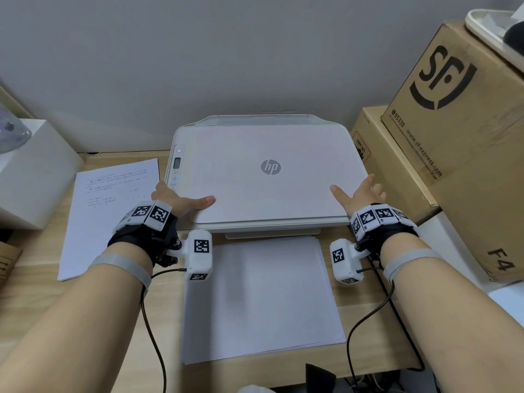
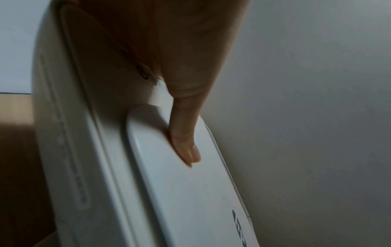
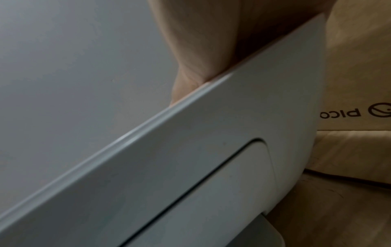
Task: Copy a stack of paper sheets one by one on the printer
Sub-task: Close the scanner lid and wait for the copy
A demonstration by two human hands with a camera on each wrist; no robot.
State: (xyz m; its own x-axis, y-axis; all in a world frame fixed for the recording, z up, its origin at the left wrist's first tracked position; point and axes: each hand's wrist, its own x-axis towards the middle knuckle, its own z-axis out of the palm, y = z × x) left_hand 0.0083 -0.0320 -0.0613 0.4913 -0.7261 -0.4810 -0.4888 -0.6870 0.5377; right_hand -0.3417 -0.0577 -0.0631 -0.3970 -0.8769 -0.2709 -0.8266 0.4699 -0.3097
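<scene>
Head view shows both hands on the shut printer lid (image 1: pixel 266 171); left hand (image 1: pixel 175 201) grips its near-left corner, thumb on top; right hand (image 1: pixel 360 195) holds the near-right edge; blank paper stack (image 1: pixel 261 302) lies just before the printer, a printed sheet (image 1: pixel 110 211) to its left; better lift both sides evenly.

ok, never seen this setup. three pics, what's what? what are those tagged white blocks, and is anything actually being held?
No robot here: a person wears cameras. The wide picture comes from a head camera; the other two come from the white tagged wrist camera blocks, looking along each hand. The left hand and right hand rest at the front corners of the closed printer lid, thumbs on top. Whether the fingers hook under its edge is hidden, and no sheet is held. On the wooden desk a stack of blank-looking sheets lies before the printer, a printed sheet to its left, and cardboard boxes to the right.
</scene>
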